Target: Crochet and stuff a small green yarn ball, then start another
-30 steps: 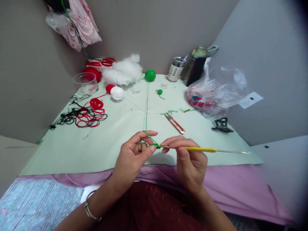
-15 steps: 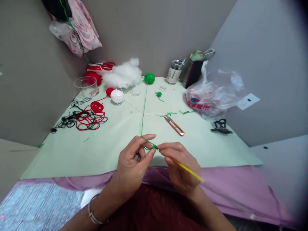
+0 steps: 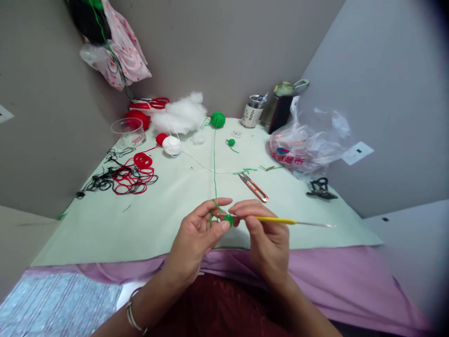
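My left hand pinches a small green crochet piece between thumb and fingers, with green yarn looped over its raised index finger. That yarn runs back across the table to a green yarn ball. In my right hand is a crochet hook with a yellow handle, gripped between thumb and fingers. Its silvery tip lies at the green piece, close to the left fingertips, while the other metal end points right. Both hands hover over the front edge of the table.
Orange thread snips lie beyond my hands, near green yarn scraps. Red and black yarn tangles spread at left, near a clear plastic cup and white stuffing. At right are a plastic bag and a black hair claw.
The hook has swung from slanting down toward me to nearly level, and its tip now shows at the green piece. My left hand has shifted slightly right. The whole view has tilted a little.
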`<state>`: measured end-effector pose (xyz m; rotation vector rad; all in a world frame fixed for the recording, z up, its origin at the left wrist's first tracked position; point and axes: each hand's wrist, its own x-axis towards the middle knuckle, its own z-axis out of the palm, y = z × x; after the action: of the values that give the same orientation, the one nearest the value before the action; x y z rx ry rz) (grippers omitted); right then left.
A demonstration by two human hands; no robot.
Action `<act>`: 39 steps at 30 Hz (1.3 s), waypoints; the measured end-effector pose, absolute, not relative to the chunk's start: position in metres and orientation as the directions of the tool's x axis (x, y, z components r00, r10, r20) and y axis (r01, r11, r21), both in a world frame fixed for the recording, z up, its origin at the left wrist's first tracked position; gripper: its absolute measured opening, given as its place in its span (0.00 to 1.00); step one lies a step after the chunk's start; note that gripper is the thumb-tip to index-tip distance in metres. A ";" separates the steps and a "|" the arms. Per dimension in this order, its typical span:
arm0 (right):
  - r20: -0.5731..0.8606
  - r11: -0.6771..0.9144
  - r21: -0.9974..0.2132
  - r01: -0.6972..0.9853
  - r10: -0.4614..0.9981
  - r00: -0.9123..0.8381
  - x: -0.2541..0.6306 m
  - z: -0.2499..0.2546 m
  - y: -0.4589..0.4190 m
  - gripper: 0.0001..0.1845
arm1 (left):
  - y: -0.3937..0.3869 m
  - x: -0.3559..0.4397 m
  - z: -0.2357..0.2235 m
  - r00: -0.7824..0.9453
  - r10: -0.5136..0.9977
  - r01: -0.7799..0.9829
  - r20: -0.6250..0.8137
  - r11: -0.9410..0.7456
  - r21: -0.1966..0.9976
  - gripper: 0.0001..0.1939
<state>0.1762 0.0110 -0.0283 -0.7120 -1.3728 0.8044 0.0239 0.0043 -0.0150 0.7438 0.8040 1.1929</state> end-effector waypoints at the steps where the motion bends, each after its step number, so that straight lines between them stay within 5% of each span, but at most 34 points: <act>1: 0.564 0.564 -0.824 -0.054 0.826 0.006 0.175 -0.029 0.011 0.12 | 0.004 0.025 -0.016 0.160 0.979 -0.475 -0.125 0.187 0.860 0.19; 4: 0.640 0.638 -0.756 0.146 0.767 -0.042 0.175 -0.034 0.008 0.15 | 0.004 0.028 -0.019 0.106 0.986 -0.446 -0.128 0.162 0.880 0.20; 8: 0.775 0.748 -0.507 0.428 0.613 -0.154 0.181 -0.042 0.006 0.22 | 0.008 0.026 -0.019 0.195 0.957 -0.539 -0.217 0.289 0.791 0.25; 11: 0.724 0.691 -0.644 0.328 0.689 -0.032 0.185 -0.039 0.008 0.16 | 0.012 0.022 -0.018 0.295 0.918 -0.602 -0.266 0.395 0.694 0.21; 14: 0.580 0.574 -0.815 0.087 0.810 0.088 0.183 -0.031 0.012 0.12 | 0.013 0.021 -0.017 0.232 0.940 -0.608 -0.252 0.342 0.716 0.17; 19: 0.524 0.525 -0.851 0.000 0.851 0.023 0.178 -0.030 0.014 0.09 | 0.009 0.024 -0.018 0.191 0.965 -0.469 -0.178 0.249 0.847 0.17; 28: 0.394 0.387 -0.896 -0.218 0.919 0.010 0.187 -0.037 0.015 0.12 | 0.008 0.018 -0.021 0.161 0.977 -0.361 -0.140 0.191 0.913 0.15; 34: 0.507 0.506 -0.861 -0.050 0.861 -0.033 0.190 -0.030 0.008 0.12 | 0.007 0.016 -0.023 0.152 0.983 -0.347 -0.104 0.152 0.925 0.14; 39: 0.657 0.674 -0.712 0.200 0.739 -0.151 0.193 -0.025 0.003 0.14 | 0.006 0.017 -0.023 0.107 0.991 -0.298 -0.083 0.112 0.948 0.15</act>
<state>0.1933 0.0032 -0.0248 -0.7666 -1.6938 0.5616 0.0171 0.0058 -0.0232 0.9539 0.9611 1.2007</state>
